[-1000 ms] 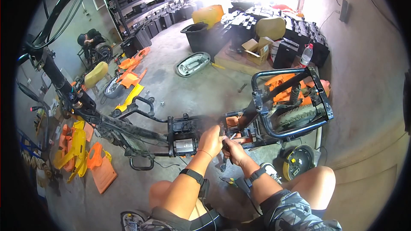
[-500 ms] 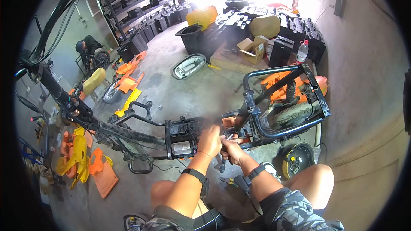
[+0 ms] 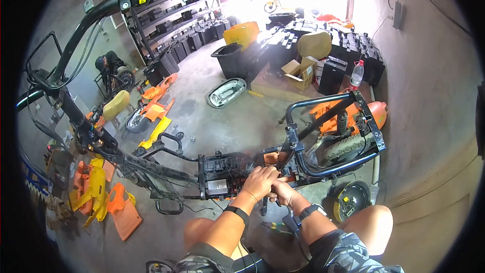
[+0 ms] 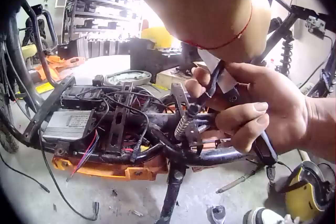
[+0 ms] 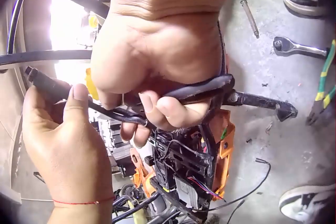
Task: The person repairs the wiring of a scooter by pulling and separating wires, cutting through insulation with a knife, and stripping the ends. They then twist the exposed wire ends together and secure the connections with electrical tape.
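My left hand (image 3: 260,181) pinches the thick end of a black cable (image 5: 50,88) between thumb and fingers. Close against it, my right hand (image 3: 285,193) grips a black-handled knife (image 4: 265,148), its flat pale blade beside the cable in the left wrist view. The cable also runs under the right hand's curled fingers (image 5: 173,111). Both hands are over the near side of a stripped scooter frame (image 3: 202,174). A silver controller box (image 4: 68,124), loose wires and a coil spring (image 4: 182,124) sit in the frame close by. The wrist hides part of the blade.
A ratchet wrench (image 5: 299,48) and green-yellow pliers (image 5: 323,85) lie on the floor near my shoes. At right stands a round bin of parts (image 3: 353,199). Orange and yellow panels (image 3: 91,187) lie at left; another person (image 3: 108,65) crouches beyond.
The head view has shifted, bringing the handlebar grip into sight. My hands now sit slightly lower and further right in the view, still together; the left covers the shiny metal piece that showed between them.
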Demonstrator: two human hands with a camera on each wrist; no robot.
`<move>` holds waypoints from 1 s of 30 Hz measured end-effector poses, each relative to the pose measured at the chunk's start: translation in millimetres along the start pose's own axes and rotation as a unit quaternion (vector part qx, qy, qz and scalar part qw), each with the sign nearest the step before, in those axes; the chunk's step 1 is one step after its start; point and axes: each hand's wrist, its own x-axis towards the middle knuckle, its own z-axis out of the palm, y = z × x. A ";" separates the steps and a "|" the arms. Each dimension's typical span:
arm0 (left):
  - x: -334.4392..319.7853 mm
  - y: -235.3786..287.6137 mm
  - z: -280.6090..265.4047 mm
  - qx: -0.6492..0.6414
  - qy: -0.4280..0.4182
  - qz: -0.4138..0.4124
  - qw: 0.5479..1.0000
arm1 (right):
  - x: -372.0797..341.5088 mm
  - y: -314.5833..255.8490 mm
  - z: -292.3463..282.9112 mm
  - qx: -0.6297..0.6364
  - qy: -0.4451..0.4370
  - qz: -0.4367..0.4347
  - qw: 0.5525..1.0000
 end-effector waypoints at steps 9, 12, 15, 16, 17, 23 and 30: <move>9.3 -4.3 8.0 0.045 -0.123 0.192 0.973 | 8.9 22.0 -28.2 0.009 0.000 -0.008 1.000; 9.1 -12.3 11.6 -0.005 -0.102 0.253 0.962 | 0.1 18.5 -26.7 -0.017 -0.036 -0.032 0.999; 14.0 -13.1 3.8 -0.008 -0.127 0.223 0.967 | 2.5 17.1 -19.3 -0.019 0.007 -0.040 0.999; 15.0 -12.3 3.6 0.003 -0.154 0.196 0.968 | 0.6 15.0 -12.6 -0.021 0.058 -0.048 0.997; 15.5 -13.4 2.4 0.001 -0.134 0.168 0.977 | -2.5 6.3 -1.4 -0.019 0.070 -0.071 0.995; 18.6 -12.1 -32.3 -0.141 -0.141 -0.044 0.979 | 3.5 4.0 5.0 0.017 0.085 -0.094 0.992; -21.5 -42.0 -57.8 -0.190 -0.056 -0.342 0.919 | 15.9 18.4 1.4 0.011 0.131 -0.123 0.984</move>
